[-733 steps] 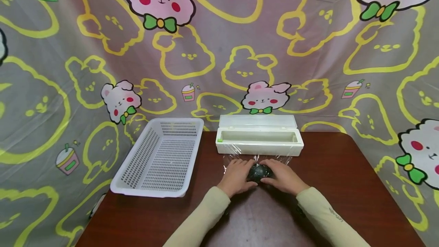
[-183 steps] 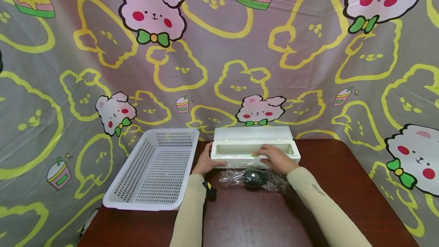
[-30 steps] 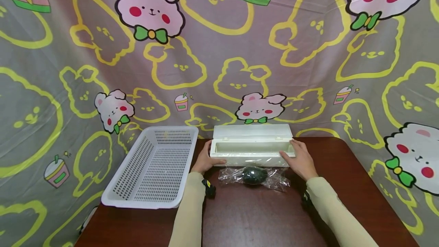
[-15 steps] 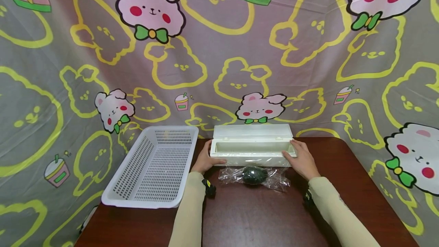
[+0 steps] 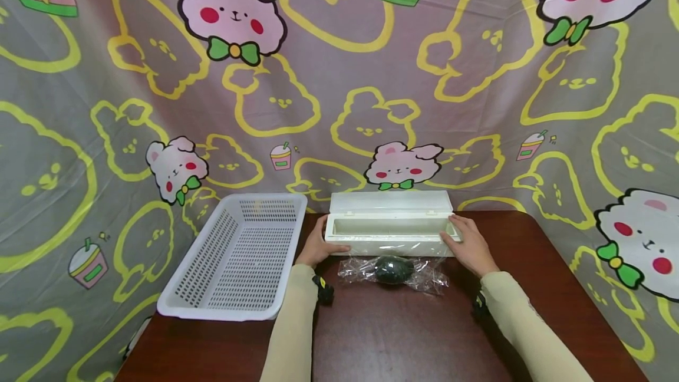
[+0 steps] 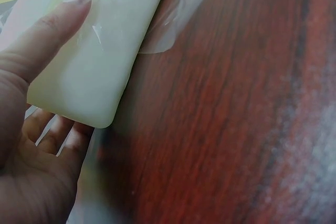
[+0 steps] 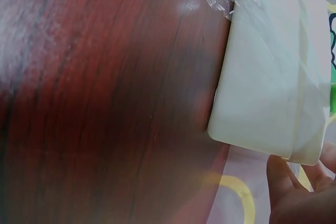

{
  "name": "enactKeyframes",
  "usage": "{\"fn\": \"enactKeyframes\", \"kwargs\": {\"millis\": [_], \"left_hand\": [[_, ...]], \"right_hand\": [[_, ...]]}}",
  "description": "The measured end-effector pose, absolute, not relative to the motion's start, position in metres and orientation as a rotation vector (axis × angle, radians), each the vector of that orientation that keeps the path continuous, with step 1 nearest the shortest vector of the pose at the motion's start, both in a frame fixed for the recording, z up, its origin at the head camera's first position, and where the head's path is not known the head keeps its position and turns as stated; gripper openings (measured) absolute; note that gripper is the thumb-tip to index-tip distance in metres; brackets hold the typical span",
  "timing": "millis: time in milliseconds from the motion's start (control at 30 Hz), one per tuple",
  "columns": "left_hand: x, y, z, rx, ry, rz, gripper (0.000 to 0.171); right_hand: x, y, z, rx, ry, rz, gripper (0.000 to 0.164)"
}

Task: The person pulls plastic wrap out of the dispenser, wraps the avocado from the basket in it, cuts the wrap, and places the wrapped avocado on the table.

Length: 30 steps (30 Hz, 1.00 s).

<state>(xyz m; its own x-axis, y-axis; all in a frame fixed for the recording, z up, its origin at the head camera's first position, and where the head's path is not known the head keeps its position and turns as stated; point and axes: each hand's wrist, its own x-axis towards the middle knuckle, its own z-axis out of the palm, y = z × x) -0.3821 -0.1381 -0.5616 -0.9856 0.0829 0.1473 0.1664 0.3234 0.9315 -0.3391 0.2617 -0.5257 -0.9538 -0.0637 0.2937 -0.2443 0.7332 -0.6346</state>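
A white basket on the desk; the left hand, thumb and fingers parted, grips the white box by its left end; a film-wrapped dark object lies just before it; the right hand, similarly spread, holds the right end.

on the desk, between left hand and right hand, a box, gripped at one end by each, with lid up along the far edge. just before the box, between the hands but nearer the body, an object inside film. left of the left hand, also on the desk, a basket. behind everything, a hanging cloth.
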Motion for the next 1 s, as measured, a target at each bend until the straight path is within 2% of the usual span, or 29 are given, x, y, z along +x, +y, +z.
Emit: {"fn": "enactKeyframes", "kwargs": {"millis": [433,1000], "left_hand": [[-0.385,-0.1414,-0.5643,-0.203,-2.565,-1.781,0.108],[-0.3815,-0.1402,-0.5626,-0.237,-2.529,-1.761,0.104]], "right_hand": [[-0.3403,0.2672,-0.5249,0.262,-2.742,1.047,0.062],[-0.34,0.2711,-0.5242,0.325,-2.74,1.066,0.058]]}}
